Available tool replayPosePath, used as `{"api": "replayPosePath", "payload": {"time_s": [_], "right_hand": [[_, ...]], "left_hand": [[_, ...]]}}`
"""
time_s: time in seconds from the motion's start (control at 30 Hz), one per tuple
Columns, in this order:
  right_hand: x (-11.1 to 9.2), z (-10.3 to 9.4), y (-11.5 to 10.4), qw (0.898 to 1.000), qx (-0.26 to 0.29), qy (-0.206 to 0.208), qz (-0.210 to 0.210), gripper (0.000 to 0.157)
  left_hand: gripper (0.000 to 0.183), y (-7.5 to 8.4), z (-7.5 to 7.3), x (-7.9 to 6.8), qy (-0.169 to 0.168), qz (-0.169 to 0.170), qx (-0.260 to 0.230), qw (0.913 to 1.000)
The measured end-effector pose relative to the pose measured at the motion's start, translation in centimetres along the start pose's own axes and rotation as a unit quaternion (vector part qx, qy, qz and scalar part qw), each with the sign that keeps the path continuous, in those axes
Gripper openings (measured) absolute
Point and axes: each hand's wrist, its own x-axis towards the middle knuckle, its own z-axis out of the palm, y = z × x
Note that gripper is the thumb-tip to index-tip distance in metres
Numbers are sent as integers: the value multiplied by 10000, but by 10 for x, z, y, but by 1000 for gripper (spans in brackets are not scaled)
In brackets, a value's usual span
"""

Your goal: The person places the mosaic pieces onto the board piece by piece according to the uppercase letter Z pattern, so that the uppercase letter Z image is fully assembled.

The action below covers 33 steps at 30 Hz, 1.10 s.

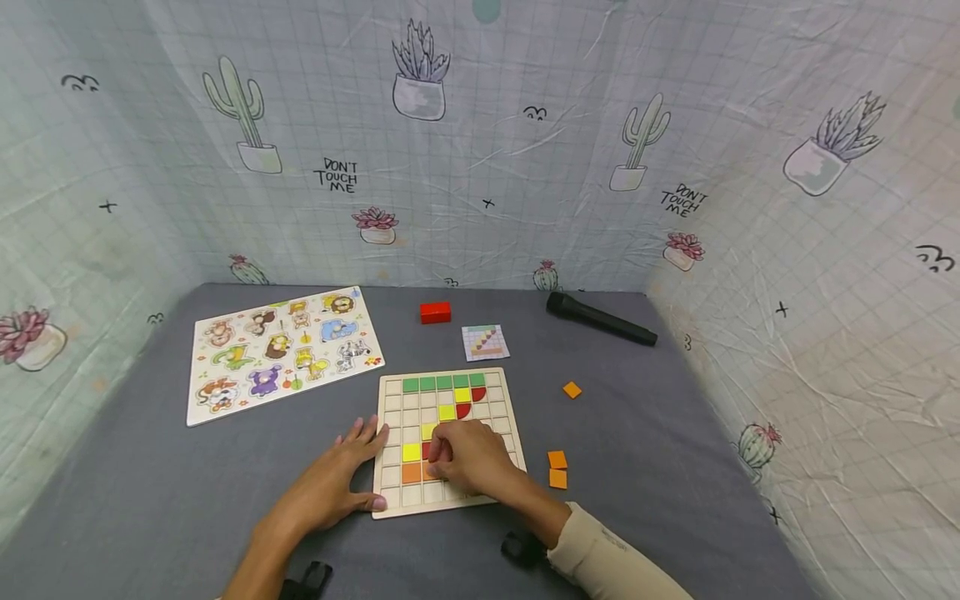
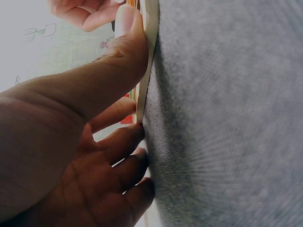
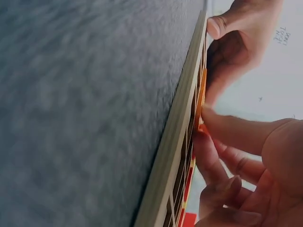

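Observation:
A wooden grid board (image 1: 393,510) lies in the middle, with rows of coloured tiles set in its cells. My left hand (image 1: 341,475) rests along the board's left edge, thumb near the lower left corner and fingers spread farther up. Over the lower part of the grid, my right hand (image 1: 476,457) pinches an orange square tile (image 3: 200,101) between thumb and index finger, low against the board. Another orange tile (image 1: 411,473) sits just left of those fingertips. Green tiles (image 1: 444,382) form an upper row; yellow squares (image 1: 411,452) and dark red rounded tiles (image 1: 478,393) run diagonally. My right hand hides some cells.
Loose orange tiles (image 1: 557,460) lie right of the board, one farther back. Behind the board are a small pattern card (image 1: 485,342) and a red block (image 1: 435,312). An animal puzzle board (image 1: 281,354) lies left; a black stick-like object (image 1: 602,319) lies back right.

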Motion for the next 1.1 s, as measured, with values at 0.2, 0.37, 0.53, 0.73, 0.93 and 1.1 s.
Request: {"api": "replayPosePath", "payload": {"time_s": [0.2,0.37,0.53,0.73,0.93,1.1], "right_hand": [[-8,-12,8,9998,197,-25,67,18],[-22,-28,25,9978,548,62,360,18],[-38,-44,49,9954,779,327,450,20],[-58,-61,78,9912,860,634,782,24],[-76,-77,102,9879,538,813,1209,27],[-86,-83,116,9878,-44,812,1328,29]], "left_hand": [[106,1,0,0,-16,-46,-56,10000],[107,1,1,0,20,-99,-70,9999],[107,0,1,0,17,-106,-57,9999],[107,1,1,0,-17,-125,-67,9999],[107,1,0,0,-19,-132,-77,9999],[107,1,0,-1,-23,-149,-92,9998]]}}
